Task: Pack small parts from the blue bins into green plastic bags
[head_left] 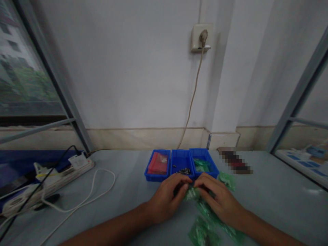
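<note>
Head view. Grey bench (269, 198) against a white wall. Both bare forearms enter from the near edge and the hands meet at centre, just near of three blue bins.

Left hand (167, 198): fingers curled in narrow, tips pinching the left edge of a small green bag (191, 194). Right hand (220, 200): fingers likewise bent close, tips on the right side of the same bag. The bag lies between the two hands, low over the bench; whether it touches the surface cannot be told. What is inside it cannot be told either; the frame is dim and soft.

More green bags (205, 234) lie loose on the bench near of and under the right hand, trailing toward the near edge. One further green bag (227, 179) lies just right of the right hand, beside the rightmost bin.

Bins, in a row, touching side by side:
- left bin (156, 165): red flat bags.
- middle bin (181, 163): small dark parts heaped at its near end.
- right bin (203, 162): green bags.

Far left of the bench: white power strip (64, 172) with plugs seated, white cable looping toward the near side. Wall socket (201, 37) above the bins, cord hanging down to the bench. Windows at far left and far right.
</note>
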`<state>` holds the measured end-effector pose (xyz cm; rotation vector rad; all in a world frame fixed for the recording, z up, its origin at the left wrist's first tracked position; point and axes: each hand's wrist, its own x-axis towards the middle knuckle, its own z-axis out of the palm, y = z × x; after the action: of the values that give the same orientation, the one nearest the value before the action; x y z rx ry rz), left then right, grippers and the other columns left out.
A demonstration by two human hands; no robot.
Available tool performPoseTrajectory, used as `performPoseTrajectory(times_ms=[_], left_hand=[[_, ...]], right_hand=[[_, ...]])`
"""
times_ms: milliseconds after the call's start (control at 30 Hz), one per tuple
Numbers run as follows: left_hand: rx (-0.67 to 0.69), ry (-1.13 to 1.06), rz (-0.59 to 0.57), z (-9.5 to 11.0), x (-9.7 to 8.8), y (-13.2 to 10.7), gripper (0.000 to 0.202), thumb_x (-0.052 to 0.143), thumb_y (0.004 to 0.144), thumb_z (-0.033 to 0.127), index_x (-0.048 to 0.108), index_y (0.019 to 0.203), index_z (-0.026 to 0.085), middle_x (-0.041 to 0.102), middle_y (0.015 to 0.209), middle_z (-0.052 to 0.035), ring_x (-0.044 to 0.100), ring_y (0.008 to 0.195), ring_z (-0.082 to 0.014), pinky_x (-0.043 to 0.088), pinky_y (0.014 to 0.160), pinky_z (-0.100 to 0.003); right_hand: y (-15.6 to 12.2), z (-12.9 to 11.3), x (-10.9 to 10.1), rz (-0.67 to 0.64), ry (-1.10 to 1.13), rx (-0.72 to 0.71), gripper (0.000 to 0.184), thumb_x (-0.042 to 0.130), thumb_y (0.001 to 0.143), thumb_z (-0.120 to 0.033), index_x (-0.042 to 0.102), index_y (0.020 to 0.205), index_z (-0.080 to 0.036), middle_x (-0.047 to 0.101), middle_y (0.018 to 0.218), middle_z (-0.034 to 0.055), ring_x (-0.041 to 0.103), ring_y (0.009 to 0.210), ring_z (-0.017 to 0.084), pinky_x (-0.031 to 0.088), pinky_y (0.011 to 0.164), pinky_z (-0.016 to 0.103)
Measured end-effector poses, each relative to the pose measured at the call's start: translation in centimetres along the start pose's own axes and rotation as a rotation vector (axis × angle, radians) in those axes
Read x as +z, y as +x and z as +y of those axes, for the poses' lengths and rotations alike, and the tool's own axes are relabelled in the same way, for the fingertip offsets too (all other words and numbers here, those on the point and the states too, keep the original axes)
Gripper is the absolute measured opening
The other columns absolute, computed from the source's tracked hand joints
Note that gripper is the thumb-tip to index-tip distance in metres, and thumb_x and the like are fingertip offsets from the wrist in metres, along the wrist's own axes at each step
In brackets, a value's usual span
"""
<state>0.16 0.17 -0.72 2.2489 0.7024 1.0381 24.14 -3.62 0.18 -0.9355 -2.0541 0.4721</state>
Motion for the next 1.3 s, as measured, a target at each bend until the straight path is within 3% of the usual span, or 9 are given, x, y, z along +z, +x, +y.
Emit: performPoseTrajectory(times_ms=[500, 833, 1100, 1300], left_hand=[[0.058, -0.003, 0.005, 0.43, -0.15, 0.02, 0.028, 0.057, 0.106, 0.016, 0.062, 0.133, 0.021, 0.072, 0.112, -0.0078, 0.070, 0.098, -0.0201, 0.056, 0.088, -0.030], [0.071, 0.016, -0.033, 0.64, -0.15, 0.14, 0.021, 0.050, 0.109, 0.020, 0.065, 0.124, 0.019, 0.073, 0.106, -0.0078, 0.070, 0.093, -0.0194, 0.055, 0.085, -0.029], [0.076, 0.053, -0.153, 0.71, -0.36, 0.17, 0.018, 0.050, 0.110, 0.019, 0.067, 0.114, 0.019, 0.075, 0.102, -0.0050, 0.072, 0.091, -0.0180, 0.053, 0.084, -0.026], [0.094, 0.064, -0.131, 0.63, -0.30, 0.09, 0.019, 0.050, 0.111, 0.022, 0.068, 0.115, 0.019, 0.075, 0.100, -0.0054, 0.072, 0.089, -0.0182, 0.053, 0.082, -0.026]], right_hand=[[-0.16, -0.14, 0.00, 0.038, -0.030, 0.034, 0.013, 0.052, 0.108, -0.022, 0.055, 0.096, -0.025, 0.055, 0.087, -0.0010, 0.056, 0.077, 0.019, 0.042, 0.071, 0.029], [-0.23, -0.05, 0.06, -0.010, -0.005, 0.033, 0.013, 0.052, 0.107, -0.021, 0.053, 0.094, -0.025, 0.054, 0.087, -0.0016, 0.055, 0.077, 0.019, 0.041, 0.070, 0.029], [-0.05, -0.34, 0.08, -0.111, 0.021, 0.039, 0.011, 0.053, 0.106, -0.023, 0.057, 0.096, -0.025, 0.055, 0.086, -0.0018, 0.055, 0.076, 0.018, 0.041, 0.070, 0.029], [-0.16, -0.48, -0.02, -0.106, 0.018, 0.039, 0.011, 0.053, 0.106, -0.022, 0.058, 0.097, -0.024, 0.056, 0.086, -0.0015, 0.056, 0.076, 0.018, 0.042, 0.069, 0.028]])
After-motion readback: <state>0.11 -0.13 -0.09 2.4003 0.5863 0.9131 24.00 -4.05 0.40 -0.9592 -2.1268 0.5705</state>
